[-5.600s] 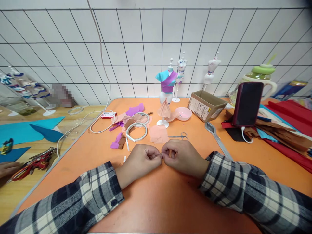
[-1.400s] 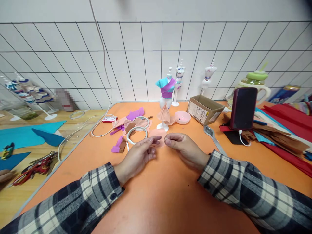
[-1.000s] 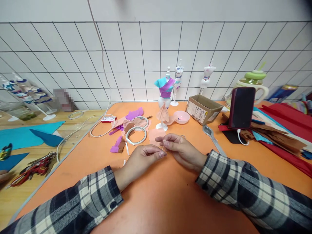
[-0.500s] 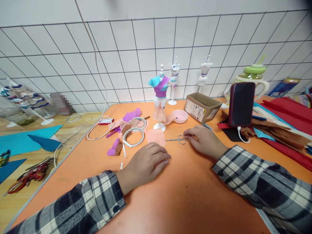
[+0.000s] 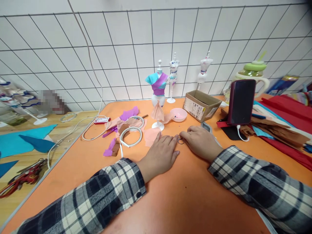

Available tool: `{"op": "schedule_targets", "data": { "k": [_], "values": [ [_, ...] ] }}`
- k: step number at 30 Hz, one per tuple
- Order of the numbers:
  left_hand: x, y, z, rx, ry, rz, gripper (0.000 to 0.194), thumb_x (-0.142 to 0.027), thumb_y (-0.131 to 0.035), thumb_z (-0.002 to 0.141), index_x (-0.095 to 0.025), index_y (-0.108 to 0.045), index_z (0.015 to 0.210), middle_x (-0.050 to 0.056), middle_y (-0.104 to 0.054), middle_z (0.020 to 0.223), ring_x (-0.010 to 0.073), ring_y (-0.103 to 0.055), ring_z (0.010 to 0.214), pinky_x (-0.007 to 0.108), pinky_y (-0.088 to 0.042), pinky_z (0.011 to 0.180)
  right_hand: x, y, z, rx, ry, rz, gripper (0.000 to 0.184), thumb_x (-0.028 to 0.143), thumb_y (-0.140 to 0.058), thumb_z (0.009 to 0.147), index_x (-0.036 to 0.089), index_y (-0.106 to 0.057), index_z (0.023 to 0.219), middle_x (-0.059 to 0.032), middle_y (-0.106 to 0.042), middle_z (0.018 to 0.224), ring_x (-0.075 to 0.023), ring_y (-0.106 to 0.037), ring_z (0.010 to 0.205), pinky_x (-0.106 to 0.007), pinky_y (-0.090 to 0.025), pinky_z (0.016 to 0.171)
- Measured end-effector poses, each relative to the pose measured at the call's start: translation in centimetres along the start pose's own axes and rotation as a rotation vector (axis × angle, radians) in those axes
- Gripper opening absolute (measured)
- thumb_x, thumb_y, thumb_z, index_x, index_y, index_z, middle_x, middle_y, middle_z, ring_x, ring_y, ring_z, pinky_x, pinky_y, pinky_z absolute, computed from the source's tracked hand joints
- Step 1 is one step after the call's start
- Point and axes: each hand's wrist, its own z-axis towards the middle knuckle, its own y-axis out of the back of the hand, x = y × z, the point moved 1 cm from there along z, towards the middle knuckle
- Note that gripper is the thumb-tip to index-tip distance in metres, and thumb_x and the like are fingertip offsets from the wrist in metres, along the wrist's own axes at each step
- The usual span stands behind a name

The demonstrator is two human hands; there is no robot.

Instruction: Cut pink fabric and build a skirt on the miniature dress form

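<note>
My left hand [image 5: 162,154] lies palm down on the orange table, fingers spread and holding nothing. It covers the blades of the small metal scissors and touches the edge of a peach crepe paper square [image 5: 150,136]. At one handle ring of the scissors [image 5: 180,141], the curled fingers of my right hand [image 5: 198,141] are closed on the handle. Just beyond stands a mini mannequin [image 5: 159,86] with a blue and purple paper top. Peach paper is gathered at its lower part, above the white base.
Double-sided tape rolls [image 5: 131,136] and paper scraps [image 5: 129,113] lie left. Behind are a pink bowl [image 5: 179,114], a cardboard box [image 5: 203,105] and two more mannequins [image 5: 173,73]. A phone [image 5: 241,102] and crepe paper [image 5: 280,130] are right; red-handled pliers [image 5: 24,177] left.
My left hand has moved right and forward, over the scissors blades, with its fingers more spread. My right hand has shifted slightly left at the handles. The view has turned slightly.
</note>
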Motion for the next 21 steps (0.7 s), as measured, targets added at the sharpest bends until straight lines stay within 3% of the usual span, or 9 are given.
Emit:
{"op": "schedule_targets", "data": {
  "k": [10,14,17,21],
  "values": [
    [0.2,-0.3,0.2,0.026,-0.005,0.033,0.046,-0.042,-0.038,0.099,-0.016,-0.049,0.135,0.012,-0.057,0.125,0.0274,-0.045,0.127,0.053,-0.02,0.118,0.6,0.6,0.0,0.01,0.109,0.009,0.011,0.02,-0.058,0.092,0.018,-0.069,0.091,-0.0055,-0.07,0.077,-0.0208,-0.056,0.079,-0.034,-0.027,0.07],
    [0.2,-0.1,0.3,0.02,-0.031,0.09,0.046,-0.041,-0.038,0.099,-0.014,-0.05,0.135,0.012,-0.057,0.126,0.0286,-0.044,0.128,0.054,-0.02,0.117,0.3,0.6,-0.1,0.018,0.145,0.031,0.018,0.024,-0.054,0.094,0.019,-0.072,0.092,-0.0076,-0.074,0.093,-0.0222,-0.057,0.086,-0.036,-0.032,0.073],
    [0.3,-0.1,0.3,0.02,-0.054,0.109,0.047,-0.041,-0.039,0.099,-0.013,-0.05,0.135,0.013,-0.058,0.128,0.0298,-0.042,0.13,0.055,-0.019,0.117,-0.6,0.2,-0.3,0.01,0.149,0.125,0.025,0.027,-0.051,0.096,0.022,-0.074,0.103,-0.0076,-0.072,0.111,-0.0226,-0.061,0.093,-0.036,-0.039,0.077],
    [0.4,0.0,0.2,0.012,-0.055,0.122,0.046,-0.042,-0.039,0.099,-0.014,-0.05,0.134,0.012,-0.059,0.129,0.031,-0.041,0.131,0.057,-0.019,0.116,-2.4,-0.8,-0.5,0.037,0.086,0.36,0.026,0.028,-0.051,0.095,0.026,-0.074,0.108,-0.0026,-0.073,0.112,-0.0211,-0.066,0.1,-0.035,-0.046,0.086]
  ]
}}
